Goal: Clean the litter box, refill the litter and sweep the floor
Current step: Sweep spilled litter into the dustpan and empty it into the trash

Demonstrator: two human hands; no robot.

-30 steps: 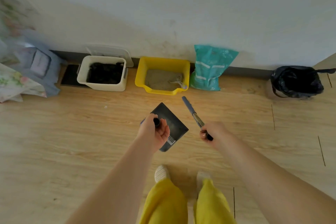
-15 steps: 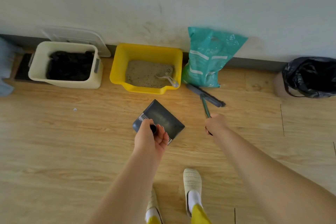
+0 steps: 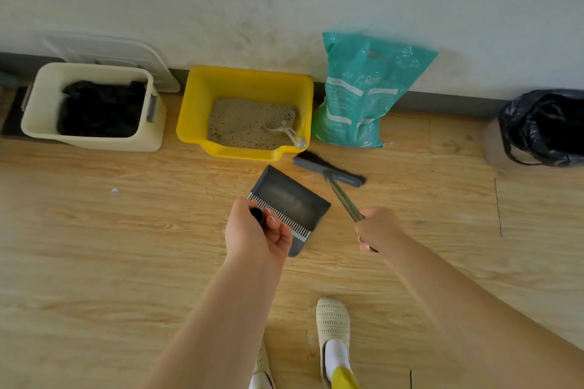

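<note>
My left hand (image 3: 257,232) grips the handle of a dark grey dustpan (image 3: 289,199) held over the wooden floor in front of the yellow litter box (image 3: 196,98). My right hand (image 3: 377,229) grips the handle of a broom (image 3: 328,172) whose grey head with black bristles is down at the floor by the box's front right corner. The box holds sandy litter and a clear plastic scoop (image 3: 286,129). A teal litter bag (image 3: 363,91) leans on the wall to its right.
A cream bin (image 3: 91,142) lined with a black bag stands left of the litter box, its lid (image 3: 107,47) propped against the wall. A black-bagged trash bin (image 3: 543,126) sits at the far right. A small white scrap (image 3: 114,190) lies on the floor. My feet are below.
I have stepped closer to the litter box. The broom head swung down to the floor by the box's right corner, and the dustpan moved forward with it.
</note>
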